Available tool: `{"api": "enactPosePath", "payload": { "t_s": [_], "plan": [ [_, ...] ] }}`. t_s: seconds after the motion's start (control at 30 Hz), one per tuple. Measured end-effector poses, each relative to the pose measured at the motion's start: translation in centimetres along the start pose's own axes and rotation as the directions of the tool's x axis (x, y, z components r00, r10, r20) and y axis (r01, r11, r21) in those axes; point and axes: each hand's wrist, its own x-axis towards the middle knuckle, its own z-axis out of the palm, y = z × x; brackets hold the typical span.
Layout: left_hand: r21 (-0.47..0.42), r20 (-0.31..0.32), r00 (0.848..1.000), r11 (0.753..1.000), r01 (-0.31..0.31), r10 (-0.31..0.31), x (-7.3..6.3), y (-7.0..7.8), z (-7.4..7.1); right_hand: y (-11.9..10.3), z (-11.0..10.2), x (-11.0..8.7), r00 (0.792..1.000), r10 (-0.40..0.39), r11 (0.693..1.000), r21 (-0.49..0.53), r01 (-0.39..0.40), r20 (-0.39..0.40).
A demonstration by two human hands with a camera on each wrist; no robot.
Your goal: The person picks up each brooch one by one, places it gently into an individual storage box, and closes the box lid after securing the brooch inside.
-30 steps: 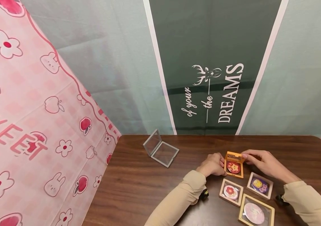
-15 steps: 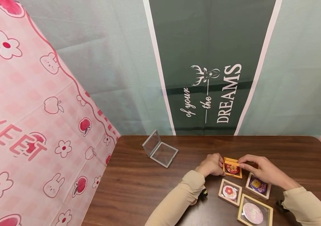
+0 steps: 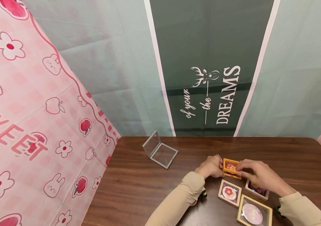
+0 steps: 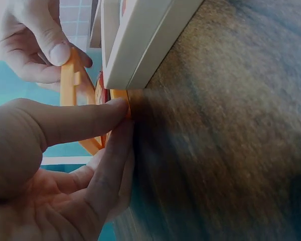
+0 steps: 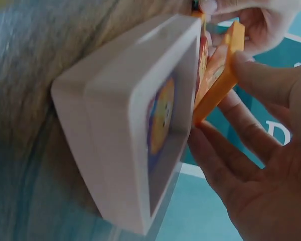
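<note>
An orange hinged display case [image 3: 230, 171] lies on the table, its clear lid [image 5: 219, 90] tilted partway down over the base. Inside sits a round red badge [image 5: 201, 65]. My left hand [image 3: 211, 166] pinches the base at its left side between thumb and fingers, as the left wrist view shows. From the other side my right hand [image 3: 259, 174] holds the lid by its edge, the thumb on the lid's frame. Partly beneath the right hand is a pale pink case [image 3: 263, 195] with a purple badge. A pale case with a red-flower badge [image 3: 229, 192] lies just nearer than the orange one.
A larger gold-framed case [image 3: 242, 209] with a pale pink badge lies at the near side. Farther left, a grey case [image 3: 164, 154] stands with its lid raised. Cloth hangings [image 3: 129, 78] rise behind the wooden table [image 3: 137, 191].
The orange case's lid has swung from upright down towards its base, with my right hand moving left along with it. My left hand stays at the base.
</note>
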Motion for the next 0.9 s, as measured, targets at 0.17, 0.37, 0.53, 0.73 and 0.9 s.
{"api": "enactPosePath", "payload": {
  "t_s": [0.17,0.37,0.53,0.73,0.9],
  "plan": [
    [0.036,0.008,1.0,0.999,0.011,-0.011,0.4,0.0,0.1,-0.4,0.6,-0.1,1.0,-0.008,0.997,-0.073,0.006,-0.028],
    [0.048,0.026,0.999,0.999,-0.019,0.018,1.6,-0.6,1.0,-0.6,0.8,-0.2,0.999,-0.013,0.994,-0.112,0.009,-0.033],
    [0.029,0.059,0.996,0.998,-0.061,0.06,1.3,-0.8,0.2,-0.5,1.0,-0.1,0.999,-0.013,0.99,-0.14,0.008,-0.033],
    [-0.041,0.104,0.992,0.997,-0.066,0.07,0.7,-0.9,-1.0,-0.6,1.1,-0.1,0.999,-0.014,0.989,-0.145,0.009,-0.032],
    [-0.079,0.126,0.987,0.993,-0.086,0.095,0.9,-1.3,-1.1,-0.4,1.1,-0.1,0.999,-0.017,0.99,-0.138,0.011,-0.046]
  ]
}}
